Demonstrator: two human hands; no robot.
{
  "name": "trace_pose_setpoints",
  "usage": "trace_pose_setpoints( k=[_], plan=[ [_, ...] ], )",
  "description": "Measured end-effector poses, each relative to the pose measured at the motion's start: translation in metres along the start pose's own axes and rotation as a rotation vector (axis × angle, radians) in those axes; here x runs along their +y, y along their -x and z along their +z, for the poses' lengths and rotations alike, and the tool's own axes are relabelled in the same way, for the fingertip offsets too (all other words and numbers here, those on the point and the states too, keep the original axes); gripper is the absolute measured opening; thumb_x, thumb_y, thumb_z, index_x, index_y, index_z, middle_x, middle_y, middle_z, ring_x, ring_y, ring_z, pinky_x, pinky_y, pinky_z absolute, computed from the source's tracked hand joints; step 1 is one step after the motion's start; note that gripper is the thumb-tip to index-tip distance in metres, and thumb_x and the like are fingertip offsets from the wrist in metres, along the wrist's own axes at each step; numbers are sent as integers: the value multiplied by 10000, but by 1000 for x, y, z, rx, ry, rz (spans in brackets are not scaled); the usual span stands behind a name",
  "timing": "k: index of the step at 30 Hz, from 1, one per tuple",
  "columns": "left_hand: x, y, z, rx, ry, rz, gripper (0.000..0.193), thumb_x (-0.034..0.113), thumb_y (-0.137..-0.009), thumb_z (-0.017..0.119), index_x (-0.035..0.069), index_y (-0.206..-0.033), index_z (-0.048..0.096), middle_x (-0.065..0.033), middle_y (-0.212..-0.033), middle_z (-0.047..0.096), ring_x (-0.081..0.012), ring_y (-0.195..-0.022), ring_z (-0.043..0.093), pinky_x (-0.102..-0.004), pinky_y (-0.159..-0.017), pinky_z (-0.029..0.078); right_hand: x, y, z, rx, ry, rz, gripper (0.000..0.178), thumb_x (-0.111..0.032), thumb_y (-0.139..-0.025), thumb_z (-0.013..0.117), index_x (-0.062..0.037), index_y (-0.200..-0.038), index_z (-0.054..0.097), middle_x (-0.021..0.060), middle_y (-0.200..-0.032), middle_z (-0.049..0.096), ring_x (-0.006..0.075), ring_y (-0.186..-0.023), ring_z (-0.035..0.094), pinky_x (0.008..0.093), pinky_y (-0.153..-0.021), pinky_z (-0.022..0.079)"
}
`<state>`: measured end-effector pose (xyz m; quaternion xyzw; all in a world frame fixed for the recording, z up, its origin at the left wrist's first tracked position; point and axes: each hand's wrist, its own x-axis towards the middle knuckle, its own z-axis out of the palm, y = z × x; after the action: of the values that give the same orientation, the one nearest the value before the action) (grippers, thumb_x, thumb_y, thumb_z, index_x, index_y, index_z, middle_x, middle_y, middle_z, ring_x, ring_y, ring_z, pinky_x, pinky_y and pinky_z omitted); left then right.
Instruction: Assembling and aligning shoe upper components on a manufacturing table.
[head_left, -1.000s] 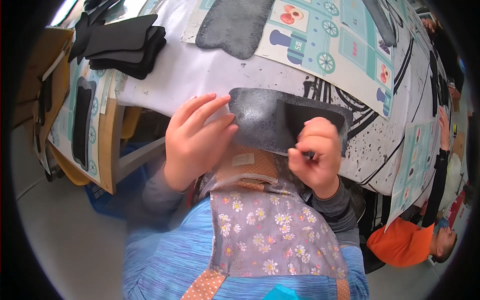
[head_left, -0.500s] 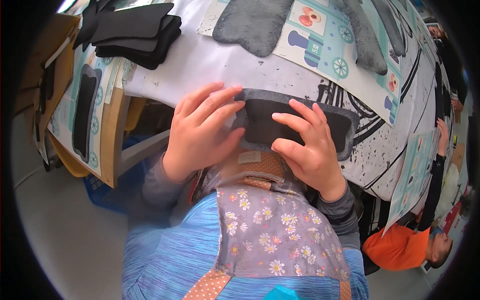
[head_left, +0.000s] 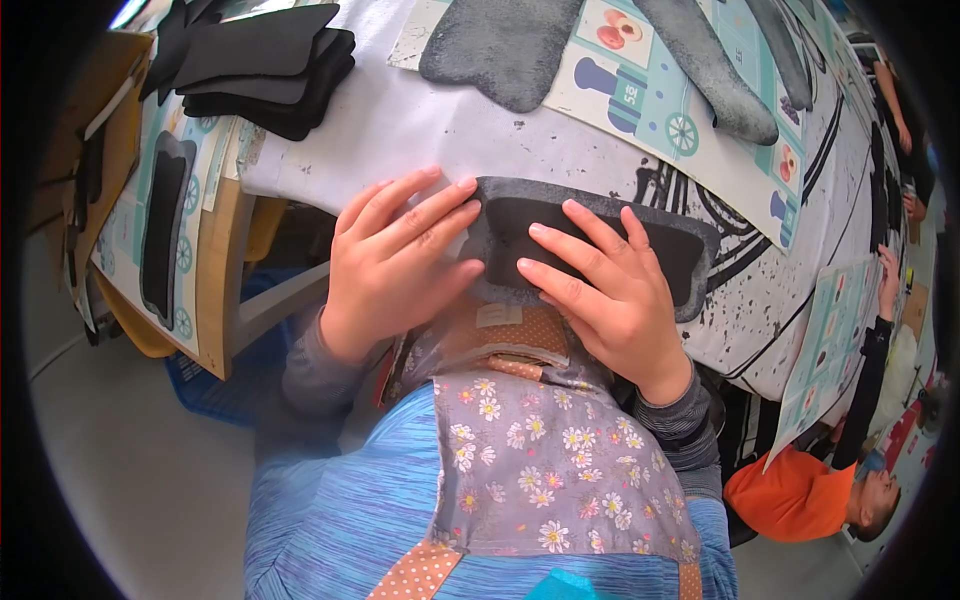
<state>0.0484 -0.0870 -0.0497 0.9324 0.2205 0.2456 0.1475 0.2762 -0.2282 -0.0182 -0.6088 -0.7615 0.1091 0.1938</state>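
On the table's near edge lies a long grey panel (head_left: 580, 190) with rounded corners. A smaller black piece (head_left: 660, 250) sits on it, leaving a grey border around. At the panel's left end is my left hand (head_left: 395, 260), its fingers apart and fingertips at the panel's edge; the thumb tip is by the lower left edge. My right hand (head_left: 610, 290) rests over the middle of the black piece with fingers stretched and spread. Its thumb is partly hidden under the fingers.
A stack of black pieces (head_left: 270, 80) lies at the far left. Grey panels (head_left: 500, 50) rest on printed cardboard (head_left: 640, 130) at the back. Another black piece (head_left: 165, 230) lies on a board at left. A blue basket (head_left: 210, 390) stands below. A person in orange (head_left: 790, 495) is at right.
My right hand has slid a little left across the black piece, and its thumb has tucked under the fingers. My left hand has shifted slightly left. The panel stays nearly in place.
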Motion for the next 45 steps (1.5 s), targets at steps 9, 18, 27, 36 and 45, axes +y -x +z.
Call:
trace_pose_setpoints(
  k=[9, 18, 27, 36, 45],
  plan=[
    [-4, 5, -3, -18, -36, -6, 469, 374, -838, 769, 106, -1221, 737, -33, -1339, 689, -294, -1333, 568, -438, -1105, 384, -14, 3, -1, -190, 181, 35, 637, -395, -923, 643, -243, -1522, 484, -26, -1617, 403, 197, -1502, 344, 551, -1227, 147],
    [11, 0, -11, -88, -72, -3, 566, 436, -969, 582, 38, -1371, 613, -112, -1456, 583, -317, -1412, 484, -475, -1187, 270, -21, 7, 0, -184, 167, 143, 825, -547, -872, 653, -201, -1575, 394, 15, -1646, 349, 227, -1522, 306, 565, -1211, 196],
    [67, -10, 14, -335, -259, -61, 962, 651, -923, 519, -20, -1575, 298, -175, -1643, 320, -323, -1525, 307, -504, -1239, 170, -14, 24, 6, -55, 61, 164, 985, -416, -809, 749, 12, -1574, 302, 170, -1654, 291, 287, -1544, 264, 486, -1237, 210],
    [77, -23, 0, -398, -323, -21, 939, 616, -937, 558, -23, -1574, 297, -184, -1648, 301, -328, -1540, 269, -512, -1249, 144, -25, 73, 4, 123, 233, 584, 1095, -694, -815, 622, 42, -1563, 310, 211, -1655, 262, 334, -1559, 198, 603, -1226, 123],
    [83, -37, 38, -313, -229, 200, 841, 350, -859, 678, -38, -1534, 359, -230, -1603, 360, -375, -1500, 339, -484, -1206, 299, -12, 54, 16, 198, 184, 283, 1082, -691, -826, 609, 57, -1552, 321, 221, -1634, 305, 334, -1530, 275, 523, -1219, 226]
  ],
)
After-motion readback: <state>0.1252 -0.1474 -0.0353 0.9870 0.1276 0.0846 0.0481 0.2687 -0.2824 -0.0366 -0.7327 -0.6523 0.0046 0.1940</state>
